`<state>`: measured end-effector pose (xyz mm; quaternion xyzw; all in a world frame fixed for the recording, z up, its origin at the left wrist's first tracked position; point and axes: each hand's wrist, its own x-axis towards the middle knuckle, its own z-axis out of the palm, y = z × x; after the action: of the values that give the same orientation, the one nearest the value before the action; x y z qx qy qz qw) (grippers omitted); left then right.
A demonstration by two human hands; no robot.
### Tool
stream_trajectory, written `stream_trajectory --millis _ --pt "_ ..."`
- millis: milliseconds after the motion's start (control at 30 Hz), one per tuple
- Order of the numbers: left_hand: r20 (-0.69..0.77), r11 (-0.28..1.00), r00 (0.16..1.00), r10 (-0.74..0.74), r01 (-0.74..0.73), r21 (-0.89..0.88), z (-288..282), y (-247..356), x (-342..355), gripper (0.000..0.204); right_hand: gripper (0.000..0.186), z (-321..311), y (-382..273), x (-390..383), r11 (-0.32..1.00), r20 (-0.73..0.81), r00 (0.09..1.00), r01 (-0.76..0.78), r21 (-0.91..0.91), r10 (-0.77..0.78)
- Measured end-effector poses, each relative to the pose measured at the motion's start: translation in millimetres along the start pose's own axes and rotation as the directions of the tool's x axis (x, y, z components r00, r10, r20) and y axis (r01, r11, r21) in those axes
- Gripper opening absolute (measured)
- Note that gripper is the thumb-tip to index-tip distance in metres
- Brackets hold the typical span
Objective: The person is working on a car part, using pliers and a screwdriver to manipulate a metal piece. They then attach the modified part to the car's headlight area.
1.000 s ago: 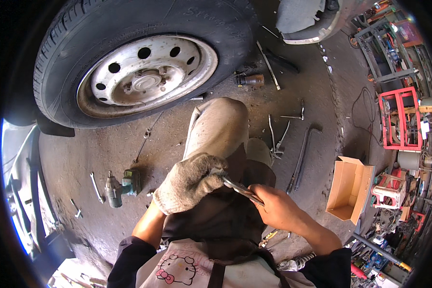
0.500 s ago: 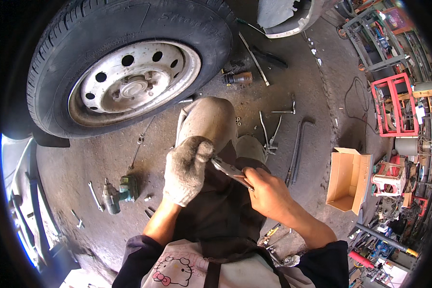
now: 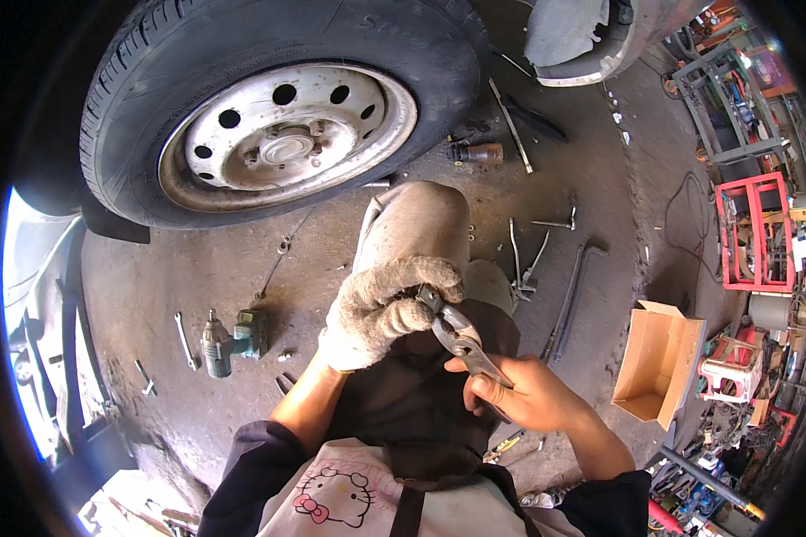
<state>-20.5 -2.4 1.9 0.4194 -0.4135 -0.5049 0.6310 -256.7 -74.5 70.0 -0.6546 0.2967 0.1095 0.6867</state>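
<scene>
My left hand point(image 3: 367, 313), in a grey-white knit glove, is in front of my raised knee. Its thumb and fingers close around the jaw end of metal pliers point(image 3: 464, 342). A small dark piece seems to sit between the fingertips and the jaws, but its kind is too hidden to tell. Bare and ungloved, my right hand point(image 3: 537, 392) grips the plier handles from the lower right. The pliers slant from upper left to lower right above my dark apron.
A mounted wheel point(image 3: 287, 134) fills the upper left. On the floor lie a cordless impact wrench point(image 3: 219, 345), a wrench point(image 3: 186, 340), long bent bars point(image 3: 571, 300) and a brown cylindrical tool point(image 3: 477, 153). An open cardboard box point(image 3: 658, 362) stands right, beside a red metal frame point(image 3: 757, 233).
The gloved left hand has turned and its fingers have uncurled somewhat around the plier jaws. The pliers tilt more steeply, and my right hand is lower. The whole view has shifted slightly.
</scene>
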Motion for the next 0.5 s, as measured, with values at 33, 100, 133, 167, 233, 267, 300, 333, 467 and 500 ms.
stream_trajectory --millis 33,100,133,167,233,267,300,333,467,500 --pt "-0.026 0.996 1.000 0.004 -0.006 -0.084 0 -3 -1 0.057 0.040 0 2 -1 1.000 0.003 1.000 0.015 -0.022 -0.015" --pt "-0.079 0.968 0.997 0.006 -0.025 -0.251 -1 -8 -3 0.054 0.042 -1 9 -4 0.997 0.011 0.999 0.045 -0.069 -0.044" --pt "-0.114 0.944 0.994 0.005 -0.042 -0.328 -1 -8 -2 0.049 0.043 -4 7 -6 0.996 0.044 0.999 0.033 -0.085 -0.029" --pt "-0.105 0.926 0.994 0.005 -0.044 -0.376 -3 -8 -2 0.047 0.043 -7 1 -8 0.994 0.076 0.997 0.021 -0.103 -0.014" --pt "-0.085 0.897 0.995 -0.044 0.002 -0.442 -5 -6 -3 0.046 0.045 -14 -13 -13 0.997 0.140 0.988 -0.060 -0.056 0.068" --pt "-0.080 0.889 0.993 -0.082 0.037 -0.456 -6 -6 -5 0.050 0.046 -18 -20 -14 0.991 0.178 0.976 -0.131 0.004 0.128" --pt "-0.069 0.877 0.990 -0.121 0.074 -0.475 -6 -7 -7 0.054 0.046 -20 -24 -16 0.977 0.213 0.959 -0.206 0.062 0.189" --pt "-0.058 0.863 0.986 -0.159 0.110 -0.492 -6 -7 -9 0.058 0.049 -23 -22 -16 0.967 0.264 0.947 -0.221 0.126 0.182" --pt "-0.037 0.862 0.949 -0.312 0.266 -0.432 -7 -4 -12 0.077 0.053 -19 -23 -11 0.929 0.332 0.941 -0.179 0.323 0.065" --pt "-0.067 0.863 0.949 -0.308 0.248 -0.440 -6 -4 -13 0.075 0.054 -18 -25 -9 0.907 0.363 0.931 -0.187 0.376 0.042"
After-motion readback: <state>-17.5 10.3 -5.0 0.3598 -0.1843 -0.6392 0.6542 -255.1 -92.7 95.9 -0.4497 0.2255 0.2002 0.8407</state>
